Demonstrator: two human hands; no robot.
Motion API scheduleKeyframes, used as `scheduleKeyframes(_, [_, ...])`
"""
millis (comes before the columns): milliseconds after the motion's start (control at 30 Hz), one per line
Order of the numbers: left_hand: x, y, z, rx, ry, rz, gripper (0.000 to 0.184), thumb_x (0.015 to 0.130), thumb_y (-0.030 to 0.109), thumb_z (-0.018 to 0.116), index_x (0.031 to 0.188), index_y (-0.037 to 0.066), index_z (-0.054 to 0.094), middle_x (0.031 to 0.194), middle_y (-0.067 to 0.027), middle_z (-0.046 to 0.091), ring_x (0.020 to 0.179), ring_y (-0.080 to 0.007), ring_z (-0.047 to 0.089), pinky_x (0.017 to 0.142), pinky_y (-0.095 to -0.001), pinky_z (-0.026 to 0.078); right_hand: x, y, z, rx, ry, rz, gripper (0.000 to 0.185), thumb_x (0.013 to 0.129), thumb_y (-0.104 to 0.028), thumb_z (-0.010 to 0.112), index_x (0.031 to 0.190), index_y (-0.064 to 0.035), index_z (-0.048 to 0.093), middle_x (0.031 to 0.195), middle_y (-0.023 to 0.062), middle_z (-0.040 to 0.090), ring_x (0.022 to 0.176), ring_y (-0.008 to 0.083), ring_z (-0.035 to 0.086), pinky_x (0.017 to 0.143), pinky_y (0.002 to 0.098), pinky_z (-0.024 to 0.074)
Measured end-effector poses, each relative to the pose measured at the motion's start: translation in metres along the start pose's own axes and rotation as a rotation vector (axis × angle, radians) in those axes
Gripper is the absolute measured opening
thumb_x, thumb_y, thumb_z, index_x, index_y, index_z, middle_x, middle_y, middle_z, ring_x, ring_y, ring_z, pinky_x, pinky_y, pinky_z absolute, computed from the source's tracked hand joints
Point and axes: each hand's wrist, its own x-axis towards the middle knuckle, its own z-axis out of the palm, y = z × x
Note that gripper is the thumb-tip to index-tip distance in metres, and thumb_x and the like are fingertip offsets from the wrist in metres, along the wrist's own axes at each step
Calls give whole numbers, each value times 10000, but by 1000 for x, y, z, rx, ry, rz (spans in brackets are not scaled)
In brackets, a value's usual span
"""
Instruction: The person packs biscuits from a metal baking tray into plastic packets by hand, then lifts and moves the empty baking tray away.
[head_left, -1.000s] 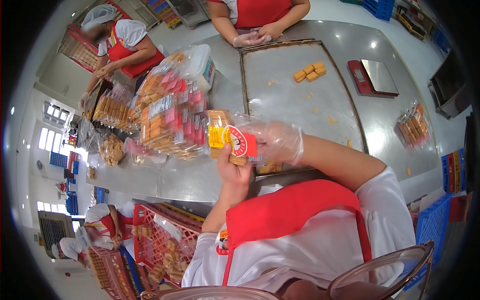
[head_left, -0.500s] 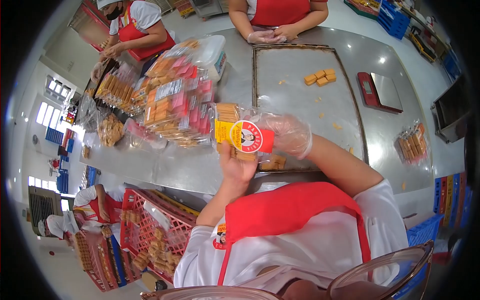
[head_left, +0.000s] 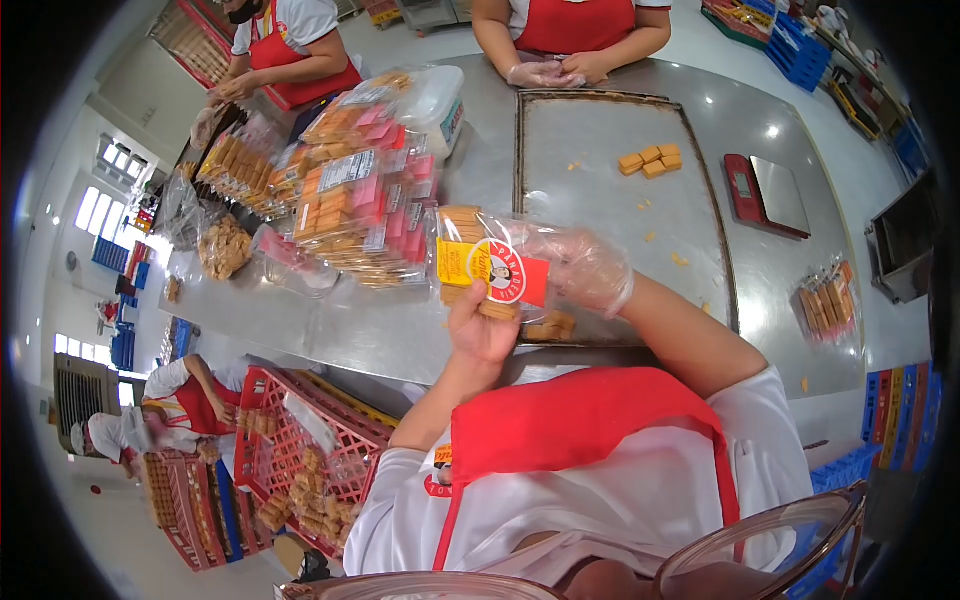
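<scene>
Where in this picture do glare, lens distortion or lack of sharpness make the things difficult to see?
Head view: strong fisheye bending, the steel table's edges curved, corners black; head view: white glints on the table near the kitchen scale, windows nearly washed out; head view: large lettering on the biscuit packet in the left hand readable, finest print not.

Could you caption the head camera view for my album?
Bare left hand holding a labelled pack, gloved right hand at its edge, near piled packs.
</scene>
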Motion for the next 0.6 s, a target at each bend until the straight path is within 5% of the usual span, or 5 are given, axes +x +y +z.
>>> scheduleKeyframes(33, [0,-2,1,50,-12,18,415,769,129,539,1161,67,418,1101,-84,526,1019,-221,506,887,-393,404,-1,-2,-2,57,-30,108,382,732,-104,601,1102,-68,512,1062,77,548,982,174,516,823,255,420])
scheduleKeyframes(200, [-3,-1,5,31,-225,-9,674,715,545,533,1222,133,368,1179,-83,468,1071,-252,463,897,-453,376,-5,2,9,-514,78,-355,407,684,-108,654,1069,-56,534,1088,92,524,963,198,529,791,274,447])
scheduleKeyframes(300, [-8,2,12,9,-34,-59,904,590,736,469,1280,181,289,1260,-89,385,1133,-279,397,912,-486,343,-7,-6,3,-639,16,-355,439,657,-164,681,1060,-70,534,1045,104,531,925,241,541,783,289,454])
scheduleKeyframes(500, [-26,8,10,-63,-366,-318,899,653,640,526,1323,129,211,1303,-108,322,1190,-288,328,973,-441,281,-19,-27,-4,-631,-299,-50,498,662,-235,659,1112,-104,490,1075,107,502,943,269,525,801,321,441])
scheduleKeyframes(600, [-42,30,-23,408,-217,-425,755,702,378,635,1295,86,269,1241,-126,391,1147,-268,387,962,-411,306,-20,-13,-2,-607,-494,-93,525,674,-211,632,1159,-119,452,1101,110,485,962,277,516,812,327,434])
